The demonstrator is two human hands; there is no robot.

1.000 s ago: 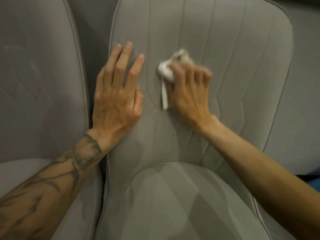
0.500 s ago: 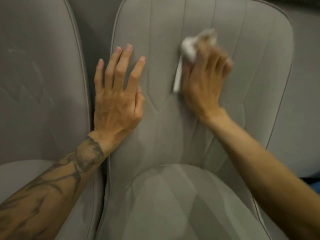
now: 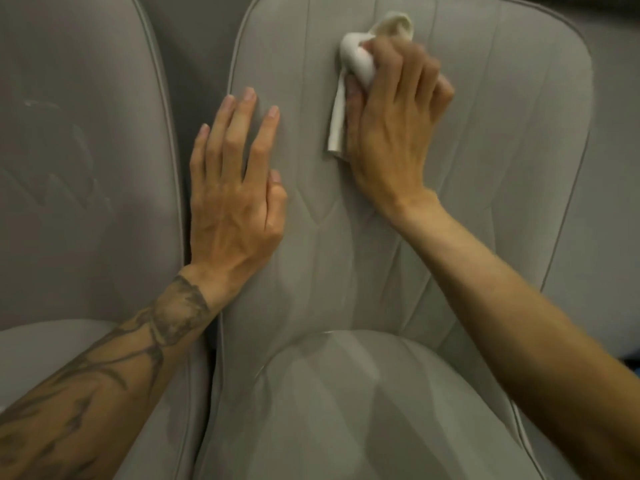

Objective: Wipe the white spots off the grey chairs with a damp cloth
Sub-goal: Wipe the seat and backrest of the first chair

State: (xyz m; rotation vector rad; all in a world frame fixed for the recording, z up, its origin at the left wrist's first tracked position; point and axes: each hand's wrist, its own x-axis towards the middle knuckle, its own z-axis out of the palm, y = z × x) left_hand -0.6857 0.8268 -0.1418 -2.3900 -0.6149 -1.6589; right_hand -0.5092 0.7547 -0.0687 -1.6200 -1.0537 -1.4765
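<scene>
A grey padded chair (image 3: 502,140) fills the middle of the view, its backrest facing me. My right hand (image 3: 391,133) presses a crumpled white cloth (image 3: 356,60) against the upper middle of that backrest, fingers closed over it; a strip of cloth hangs down left of the hand. My left hand (image 3: 235,195) lies flat and open on the backrest's left side, fingers spread upward, holding nothing. A second grey chair (image 3: 79,168) stands at the left, with faint white marks (image 3: 38,105) on its backrest.
The middle chair's seat cushion (image 3: 346,410) lies below my arms. A narrow dark gap (image 3: 187,98) separates the two chairs. Part of another grey backrest (image 3: 609,202) shows at the right edge.
My right hand has carried the cloth up and to the right across the backrest, from beside my left hand to the upper middle. My left hand has stayed put.
</scene>
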